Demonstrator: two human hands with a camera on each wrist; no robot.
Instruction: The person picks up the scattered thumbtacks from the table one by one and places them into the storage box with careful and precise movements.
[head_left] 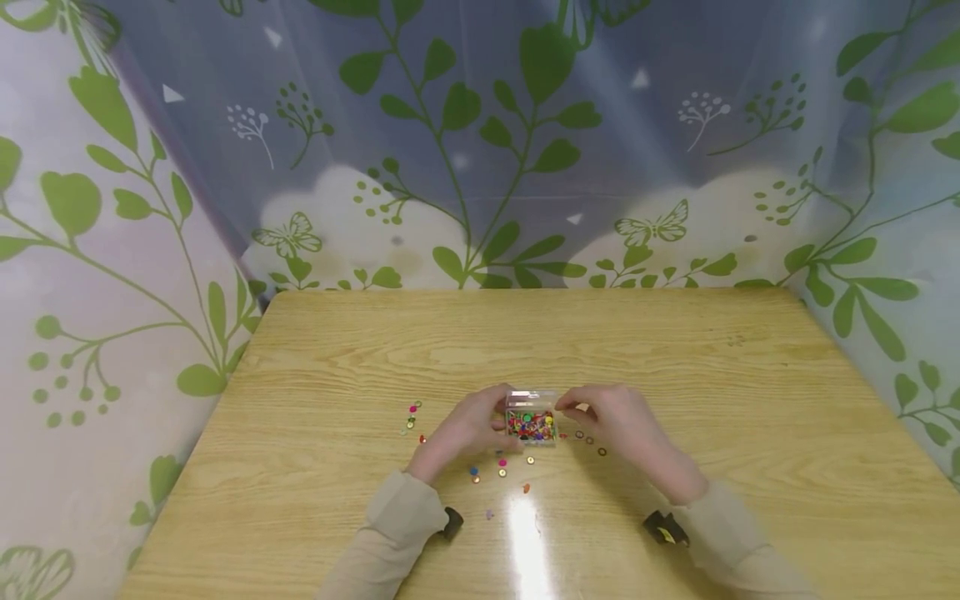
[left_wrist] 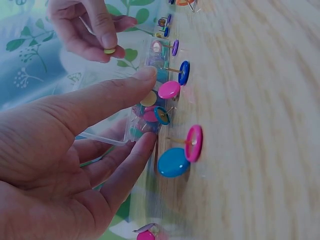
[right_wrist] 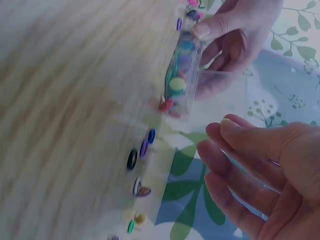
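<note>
A small clear plastic box (head_left: pixel 556 428) full of colourful thumbtacks (head_left: pixel 534 425) stands on the table, its hinged lid (head_left: pixel 531 398) raised at the back. My left hand (head_left: pixel 467 427) grips the box's left side, thumb along the near wall and fingers round the far side. Just right of the box, my right hand (head_left: pixel 621 421) is held above the table. Between its thumb and fingertip it pinches a yellowish thumbtack (left_wrist: pixel 109 51), of which only the edge of the head shows.
Loose thumbtacks lie on the wooden table (head_left: pixel 360 350): several left of the box, such as a pink one (head_left: pixel 413 409), more in front, including an orange one (head_left: pixel 527 488), and a few dark-rimmed ones (head_left: pixel 602 452) under the right hand. A patterned curtain (head_left: pixel 480 167) borders the table's back.
</note>
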